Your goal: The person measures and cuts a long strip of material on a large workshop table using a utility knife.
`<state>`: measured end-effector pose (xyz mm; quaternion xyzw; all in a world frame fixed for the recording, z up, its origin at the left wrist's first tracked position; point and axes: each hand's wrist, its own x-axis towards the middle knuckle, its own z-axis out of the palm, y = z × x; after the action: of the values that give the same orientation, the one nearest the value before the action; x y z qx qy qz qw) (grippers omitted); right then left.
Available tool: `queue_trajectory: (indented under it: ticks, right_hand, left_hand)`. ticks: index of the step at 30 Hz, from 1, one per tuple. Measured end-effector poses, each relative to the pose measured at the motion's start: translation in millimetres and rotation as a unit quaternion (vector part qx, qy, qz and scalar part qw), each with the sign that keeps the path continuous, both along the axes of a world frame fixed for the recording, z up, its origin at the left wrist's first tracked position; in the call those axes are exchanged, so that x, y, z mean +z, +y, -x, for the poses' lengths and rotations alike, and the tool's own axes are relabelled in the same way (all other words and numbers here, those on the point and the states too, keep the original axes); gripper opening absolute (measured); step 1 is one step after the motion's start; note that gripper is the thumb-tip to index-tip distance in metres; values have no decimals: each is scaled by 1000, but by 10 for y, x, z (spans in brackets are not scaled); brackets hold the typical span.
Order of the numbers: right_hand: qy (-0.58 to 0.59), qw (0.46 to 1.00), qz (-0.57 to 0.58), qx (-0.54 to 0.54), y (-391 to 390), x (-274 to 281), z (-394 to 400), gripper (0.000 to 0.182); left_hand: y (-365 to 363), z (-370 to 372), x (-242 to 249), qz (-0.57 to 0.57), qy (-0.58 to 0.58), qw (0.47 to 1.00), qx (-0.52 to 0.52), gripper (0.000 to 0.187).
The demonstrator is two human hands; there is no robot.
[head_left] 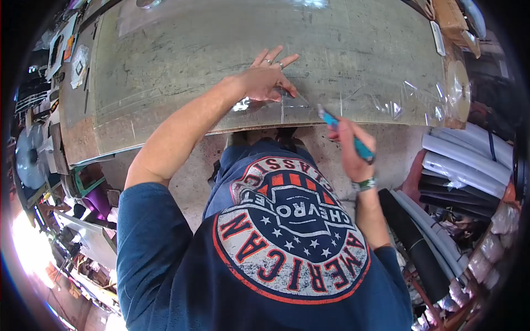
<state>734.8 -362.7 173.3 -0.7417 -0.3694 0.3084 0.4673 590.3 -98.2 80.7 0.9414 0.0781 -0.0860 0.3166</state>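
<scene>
The clear plastic (295, 103) lay flat on the tabletop (210, 60), along the side nearest my body. My left grip (269, 79) was spread wide, with the palm side down, and rested on it. Two rings shone on that hand. My right grip (350, 144) was closed around a blue tool (361, 149). The tool was tilted, and its thin front end pointed up and left, near the plastic and over the edge of the tabletop. That front end was too blurry for me to see well. A band (364, 183) went around my right wrist.

Farther out, a cardboard box (450, 21) sat past the far right corner. Big rolls (466, 157) were piled low on the right, with a long black roll (414, 243) leaning near them. An orange thing (69, 47) lay way over on the left.
</scene>
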Motion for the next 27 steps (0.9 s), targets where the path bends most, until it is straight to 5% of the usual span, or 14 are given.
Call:
queue_trajectory:
  ticks: [11, 27]
  right_hand:
    - [-180, 982, -40, 43, 431, -728, 588, 23]
    - [-206, 973, -83, 56, 581, -893, 558, 22]
  left_hand:
    - [7, 11, -31, -18, 0, 1000, -14, 49]
    - [-1, 13, -22, -15, -4, 1000, -3, 51]
